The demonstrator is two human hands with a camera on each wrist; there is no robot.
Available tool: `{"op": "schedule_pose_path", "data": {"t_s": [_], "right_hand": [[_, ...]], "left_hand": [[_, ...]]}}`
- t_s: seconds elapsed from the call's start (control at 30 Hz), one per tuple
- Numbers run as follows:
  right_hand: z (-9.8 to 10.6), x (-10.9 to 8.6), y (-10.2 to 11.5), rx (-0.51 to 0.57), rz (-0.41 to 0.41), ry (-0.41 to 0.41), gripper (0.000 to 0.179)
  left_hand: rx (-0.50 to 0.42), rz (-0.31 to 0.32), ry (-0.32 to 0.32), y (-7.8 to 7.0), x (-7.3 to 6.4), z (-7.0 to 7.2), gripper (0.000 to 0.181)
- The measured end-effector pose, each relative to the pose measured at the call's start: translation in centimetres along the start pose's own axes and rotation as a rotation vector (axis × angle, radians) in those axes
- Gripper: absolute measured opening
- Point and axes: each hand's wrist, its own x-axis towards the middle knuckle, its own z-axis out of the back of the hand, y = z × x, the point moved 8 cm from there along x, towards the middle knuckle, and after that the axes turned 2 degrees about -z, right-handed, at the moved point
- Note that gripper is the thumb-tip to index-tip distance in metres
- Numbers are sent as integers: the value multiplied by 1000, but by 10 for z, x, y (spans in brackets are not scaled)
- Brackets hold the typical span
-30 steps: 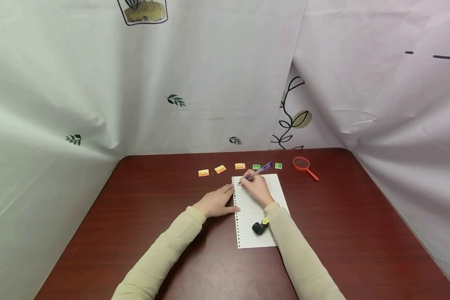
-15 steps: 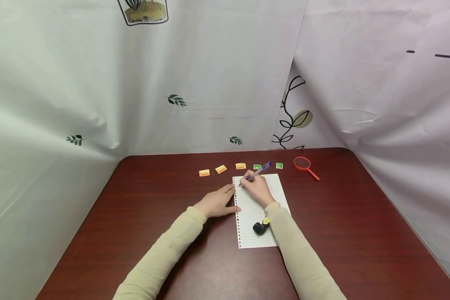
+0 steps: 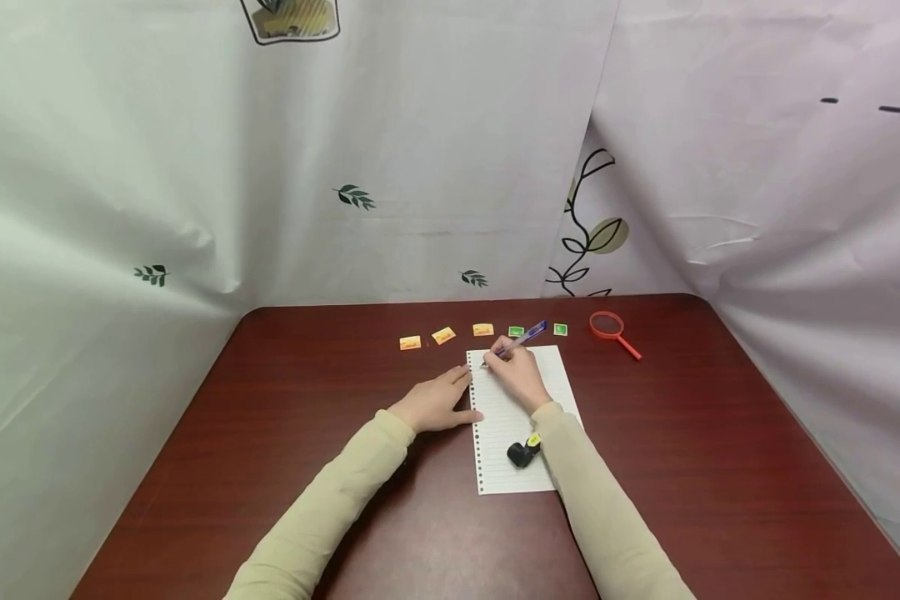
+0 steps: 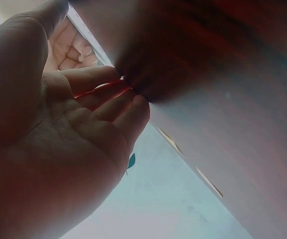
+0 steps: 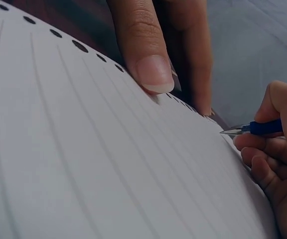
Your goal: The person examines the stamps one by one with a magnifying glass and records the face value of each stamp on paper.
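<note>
A lined sheet of paper (image 3: 506, 433) with punched holes down its left side lies on the dark red table. My right hand (image 3: 519, 373) pinches a blue pen (image 3: 528, 332), its tip at the sheet's upper left. In the right wrist view the pen (image 5: 265, 128) shows a metal point close to the paper (image 5: 108, 164); whether it touches I cannot tell. With fingers extended, my left hand (image 3: 437, 403) rests at the sheet's left edge, the thumb on the paper. The left wrist view shows the left palm (image 4: 69, 134) and its fingertips on the table.
Beyond the sheet lie several small stamp-like pieces, among them an orange one (image 3: 410, 342) and a green one (image 3: 560, 330). A red magnifying glass (image 3: 607, 325) lies at the back right. A black wrist camera (image 3: 522, 452) sits at the right cuff. Printed white cloth (image 3: 420, 167) hangs behind the table.
The pen tip has shifted very slightly to the right along the top of the sheet. My left hand keeps its place on the paper's edge. The head view has tilted a little.
</note>
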Motion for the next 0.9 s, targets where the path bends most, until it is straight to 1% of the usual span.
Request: {"op": "schedule_pose_path", "data": {"t_s": [0.33, 0.5, 0.67, 0.77, 0.9], "right_hand": [[1, -1, 0, 8, -12, -12, 7], [-1, -2, 0, 18, -5, -4, 5], [4, -3, -2, 22, -19, -52, 7], [5, -4, -1, 17, -17, -65, 7], [4, -3, 0, -18, -12, -51, 6]], "left_hand": [[5, -7, -2, -1, 0, 1, 84], [14, 4, 12, -1, -2, 0, 85], [3, 5, 20, -3, -4, 2, 84], [3, 7, 18, -4, -4, 3, 84], [2, 7, 10, -3, -4, 4, 84]]}}
